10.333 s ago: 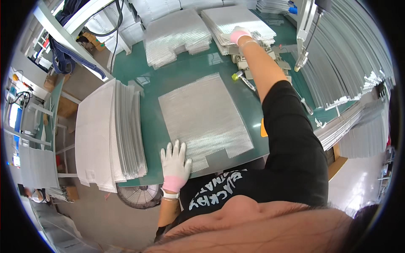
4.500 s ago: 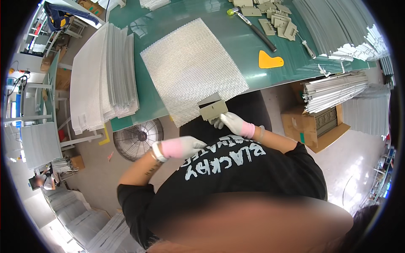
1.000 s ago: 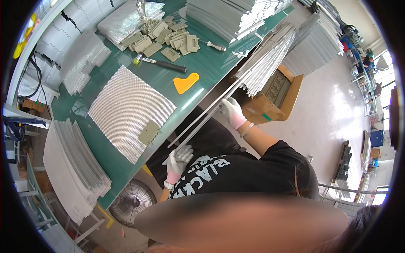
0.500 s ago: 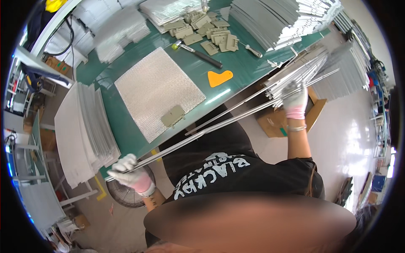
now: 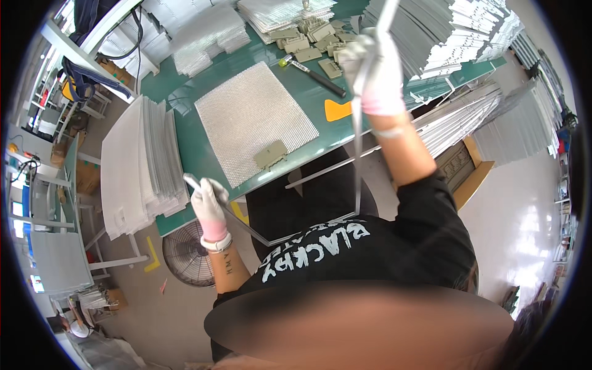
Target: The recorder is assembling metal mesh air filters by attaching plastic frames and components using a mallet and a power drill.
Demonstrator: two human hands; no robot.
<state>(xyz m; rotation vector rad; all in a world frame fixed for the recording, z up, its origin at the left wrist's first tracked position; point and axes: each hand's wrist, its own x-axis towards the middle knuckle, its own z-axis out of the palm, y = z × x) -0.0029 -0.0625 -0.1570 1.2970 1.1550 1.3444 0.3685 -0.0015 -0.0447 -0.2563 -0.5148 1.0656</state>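
Note:
A long thin metal strip, bent at corners into an angular U shape, hangs between my two gloved hands close to my body. My left hand is closed around one end, near the table's front edge. Raised over the table, my right hand grips the strip farther along, and its other end rises past the top of the view. Flat on the table lies a silvery mesh sheet with a grey-green plastic plate on its near edge. An orange scraper is partly hidden by my right hand.
Behind the mesh lies a hammer, beside a pile of plastic plates. Stacked panels stand at the left, above a floor fan. Long metal strips lie to the right, by an open carton.
My right hand has swung up and left from the strip pile to over the table. The strip, straight before, is now bent at corners. My left hand has risen slightly.

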